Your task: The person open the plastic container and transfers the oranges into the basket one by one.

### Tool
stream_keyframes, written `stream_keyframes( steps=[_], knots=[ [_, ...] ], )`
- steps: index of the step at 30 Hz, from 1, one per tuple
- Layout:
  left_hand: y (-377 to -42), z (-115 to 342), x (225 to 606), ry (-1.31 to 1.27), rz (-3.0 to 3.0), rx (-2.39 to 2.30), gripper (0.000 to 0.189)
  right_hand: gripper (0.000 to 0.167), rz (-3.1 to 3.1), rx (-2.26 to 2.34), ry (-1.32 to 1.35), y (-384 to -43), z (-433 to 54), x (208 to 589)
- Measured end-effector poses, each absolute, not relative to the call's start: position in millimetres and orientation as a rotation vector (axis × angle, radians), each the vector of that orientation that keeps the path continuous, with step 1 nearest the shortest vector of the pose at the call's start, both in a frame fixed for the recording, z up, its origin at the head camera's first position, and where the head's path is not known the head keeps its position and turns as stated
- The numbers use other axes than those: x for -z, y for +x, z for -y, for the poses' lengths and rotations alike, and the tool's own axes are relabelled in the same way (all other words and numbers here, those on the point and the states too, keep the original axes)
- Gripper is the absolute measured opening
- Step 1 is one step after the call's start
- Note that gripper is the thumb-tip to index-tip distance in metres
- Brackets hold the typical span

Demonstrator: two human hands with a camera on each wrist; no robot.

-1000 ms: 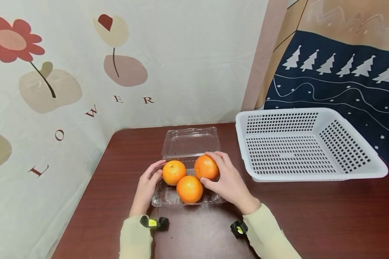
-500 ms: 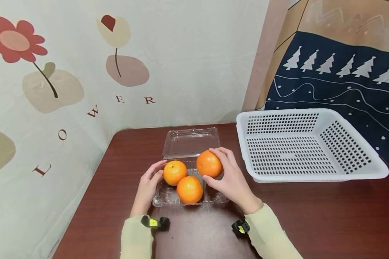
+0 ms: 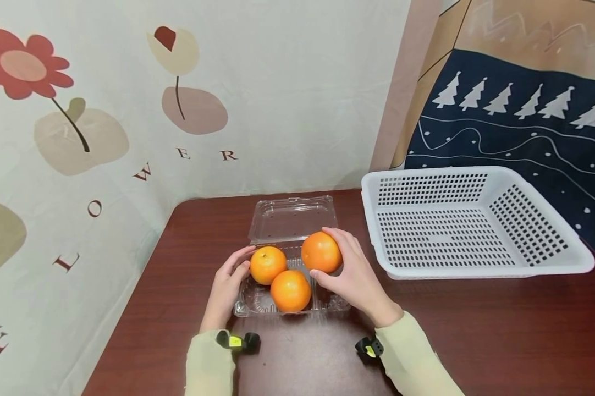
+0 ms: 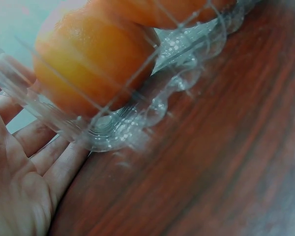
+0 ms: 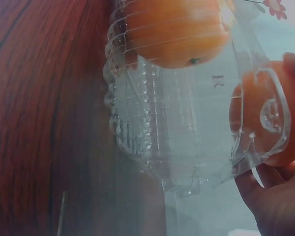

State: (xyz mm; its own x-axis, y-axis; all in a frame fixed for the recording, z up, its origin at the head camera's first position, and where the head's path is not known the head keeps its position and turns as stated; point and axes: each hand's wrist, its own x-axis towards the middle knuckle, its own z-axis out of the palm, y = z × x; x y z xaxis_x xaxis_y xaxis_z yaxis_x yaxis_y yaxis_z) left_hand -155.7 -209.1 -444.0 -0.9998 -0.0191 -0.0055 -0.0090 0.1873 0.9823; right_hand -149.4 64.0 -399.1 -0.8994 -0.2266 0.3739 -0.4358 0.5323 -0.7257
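My right hand [image 3: 359,280] grips an orange [image 3: 321,252] between thumb and fingers, over the back right of a clear plastic clamshell box [image 3: 259,301]. In the right wrist view that orange [image 5: 287,115] sits up at the box's rim, partly behind it. Two more oranges, one at the back left [image 3: 268,265] and one at the front middle [image 3: 290,290], lie inside the box. My left hand [image 3: 225,286] rests against the box's left side, its fingers stretched along the outer wall in the left wrist view. The lid [image 3: 293,218] lies folded back behind the base.
A white perforated plastic basket [image 3: 475,271] stands on the right of the dark red wooden table [image 3: 178,258]. Behind the table hangs a light cloth with printed flowers [image 3: 287,99], and a dark cloth with white trees [image 3: 505,126] is at the right.
My right hand has raised its orange a little and shifted it slightly right. The left hand and the other two oranges have stayed in place.
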Motion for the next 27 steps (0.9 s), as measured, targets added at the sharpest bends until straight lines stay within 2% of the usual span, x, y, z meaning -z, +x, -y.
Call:
stream_keyframes(
  steps=[9, 17, 27],
  knots=[
    [-158, 212, 452, -0.012, 2.394, 1.989, 0.031, 0.073, 2.522, -1.249, 0.584, -147, -62, 397],
    [-159, 212, 452, -0.003, 2.397, 1.993, 0.031, 0.071, 2.505, -1.48, 0.435, -146, -61, 393],
    [-151, 205, 432, 0.01, 2.407, 2.018, 0.03, 0.074, 2.476, -1.65, 0.478, -146, -62, 391]
  ],
)
